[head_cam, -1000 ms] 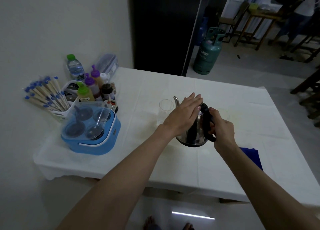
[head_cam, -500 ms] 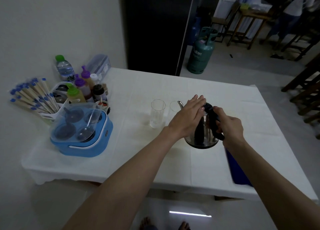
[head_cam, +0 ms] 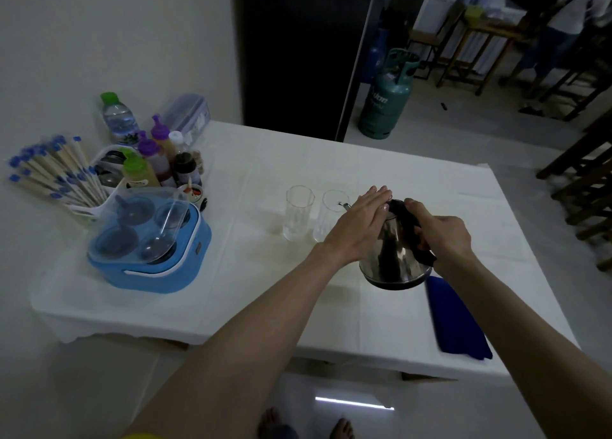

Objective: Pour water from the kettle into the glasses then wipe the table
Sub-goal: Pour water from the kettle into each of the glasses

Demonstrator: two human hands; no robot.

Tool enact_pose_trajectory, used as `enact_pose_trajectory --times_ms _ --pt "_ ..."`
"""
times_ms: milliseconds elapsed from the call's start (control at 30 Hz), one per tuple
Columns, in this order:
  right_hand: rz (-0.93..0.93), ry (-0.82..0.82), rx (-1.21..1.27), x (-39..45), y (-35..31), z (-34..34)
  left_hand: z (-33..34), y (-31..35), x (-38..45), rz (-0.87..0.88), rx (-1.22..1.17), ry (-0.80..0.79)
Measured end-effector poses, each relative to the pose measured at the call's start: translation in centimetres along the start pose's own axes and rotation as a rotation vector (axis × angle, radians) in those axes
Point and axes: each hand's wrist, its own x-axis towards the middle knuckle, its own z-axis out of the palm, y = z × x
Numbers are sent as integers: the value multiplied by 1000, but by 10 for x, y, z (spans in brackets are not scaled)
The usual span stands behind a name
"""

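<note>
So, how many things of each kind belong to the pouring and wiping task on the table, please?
Glasses: 2, left glass and right glass
Kettle: 1, kettle, held by the right hand, the left hand on its lid
Blue cloth: 1, blue cloth
Total: 4

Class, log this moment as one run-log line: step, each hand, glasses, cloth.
step: pouring | right hand: grips kettle handle | left hand: flat on lid | glasses: upright, spout over right one | blue cloth: untouched

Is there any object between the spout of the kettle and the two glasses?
Nothing visible. The steel kettle, held by the right hand with the left hand on its lid, has its spout at the nearer clear glass.
</note>
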Motion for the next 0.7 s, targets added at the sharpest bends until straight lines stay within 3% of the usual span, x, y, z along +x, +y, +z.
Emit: enact_pose_trajectory --times_ms 700 --pt "-77 12 -103 5 -11 -8 4 8 5 -2 -40 42"
